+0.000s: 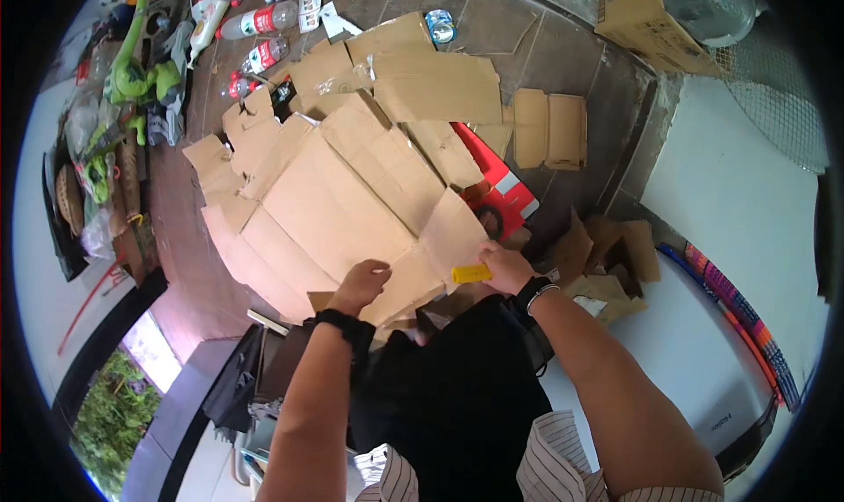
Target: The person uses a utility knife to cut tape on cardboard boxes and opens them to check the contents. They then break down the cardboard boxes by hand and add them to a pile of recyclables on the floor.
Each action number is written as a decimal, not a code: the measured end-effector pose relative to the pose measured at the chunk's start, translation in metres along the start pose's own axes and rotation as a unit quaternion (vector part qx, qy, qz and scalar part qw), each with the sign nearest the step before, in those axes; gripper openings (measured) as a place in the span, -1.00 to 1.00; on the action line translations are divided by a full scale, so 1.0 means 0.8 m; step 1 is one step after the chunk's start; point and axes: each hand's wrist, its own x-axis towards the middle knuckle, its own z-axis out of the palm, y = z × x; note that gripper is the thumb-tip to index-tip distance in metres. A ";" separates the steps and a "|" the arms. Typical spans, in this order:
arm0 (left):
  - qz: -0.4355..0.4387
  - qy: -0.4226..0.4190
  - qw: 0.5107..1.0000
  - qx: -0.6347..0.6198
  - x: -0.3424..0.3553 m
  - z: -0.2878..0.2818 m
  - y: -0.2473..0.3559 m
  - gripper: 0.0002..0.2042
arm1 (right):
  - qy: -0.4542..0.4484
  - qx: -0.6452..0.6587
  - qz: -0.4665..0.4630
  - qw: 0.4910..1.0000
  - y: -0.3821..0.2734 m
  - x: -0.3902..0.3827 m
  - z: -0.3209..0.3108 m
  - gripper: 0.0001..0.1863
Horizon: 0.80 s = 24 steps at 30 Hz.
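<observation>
Some floor beyond cardboard edge; right fingers around yellow tool, left fingers loose

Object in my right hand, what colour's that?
In the head view, the object in your right hand is yellow.

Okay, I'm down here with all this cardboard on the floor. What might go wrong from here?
The yellow object pokes out of your right hand; I can't make out a blade, but if there's one, your left hand could get nicked. The big cardboard sheet lies among overlapping flat pieces, so it might slide if pushed. Plastic bottles lie sideways beyond the pile; a bump could set one rolling.
</observation>
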 end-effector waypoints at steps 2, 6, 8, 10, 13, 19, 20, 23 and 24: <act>0.011 -0.016 0.996 0.090 -0.009 -0.023 0.026 -0.63 | 0.013 0.008 -0.013 1.000 0.013 0.003 -0.003 -0.67; 0.344 -0.061 0.819 0.455 0.041 -0.148 -0.067 -0.65 | 0.020 0.053 -0.079 0.995 -0.041 0.042 -0.007 -0.62; 0.109 -0.142 0.917 0.357 0.046 -0.079 0.110 -0.72 | 0.088 0.095 -0.047 0.991 0.008 0.013 -0.011 -0.63; 0.101 -0.104 0.921 0.363 0.069 -0.081 0.141 -0.69 | 0.068 0.080 -0.044 0.993 -0.003 0.023 -0.017 -0.63; 0.219 -0.024 0.919 0.326 0.088 -0.065 0.163 -0.62 | 0.007 0.032 -0.001 0.999 -0.002 0.030 -0.020 -0.63; 0.095 -0.035 0.916 0.389 0.141 -0.031 0.103 -0.58 | -0.021 0.040 0.075 0.996 -0.001 0.023 0.019 -0.69; 0.106 -0.023 0.921 0.374 0.157 -0.023 0.093 -0.57 | 0.040 0.053 0.057 0.996 0.012 0.021 0.025 -0.70; 0.179 0.002 0.927 0.330 0.175 0.001 0.059 -0.56 | 0.061 0.084 0.086 0.991 0.003 -0.011 0.039 -0.70; 0.162 -0.041 0.942 0.291 0.172 0.022 0.052 -0.54 | 0.087 0.094 0.120 0.984 0.015 -0.021 0.043 -0.70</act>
